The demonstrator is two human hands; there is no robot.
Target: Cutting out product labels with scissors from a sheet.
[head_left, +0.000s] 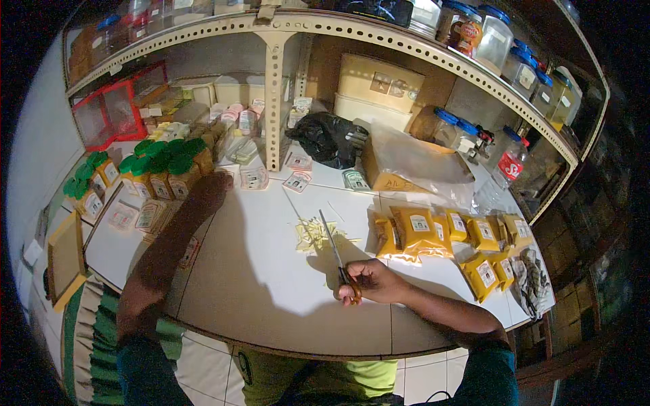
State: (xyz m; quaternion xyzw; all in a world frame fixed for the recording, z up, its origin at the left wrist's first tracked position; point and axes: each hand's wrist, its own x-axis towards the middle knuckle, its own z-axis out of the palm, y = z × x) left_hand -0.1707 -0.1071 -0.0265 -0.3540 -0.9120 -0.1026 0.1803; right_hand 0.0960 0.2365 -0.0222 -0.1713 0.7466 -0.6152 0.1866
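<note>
My right hand (373,281) has its fingers through the handles of a pair of scissors (331,238). The blades point away from me and look closed. Beneath and beside them lies a pile of thin pale paper strips (317,234) on the white tabletop. My left hand (216,189) reaches far forward, in shadow, to the edge of a printed label (232,172); whether its fingers grip it is hard to see. Just right of it lies another stack of labels (254,178). Near the left forearm are more label stacks (151,213).
Green-lidded jars (175,160) crowd the left side. Yellow powder packets (419,228) fill the right. Behind stand a shelf post (274,101), a black plastic bag (325,139), a cardboard box (388,170) and a plastic bottle (508,165). A wooden frame (66,261) leans at the left edge.
</note>
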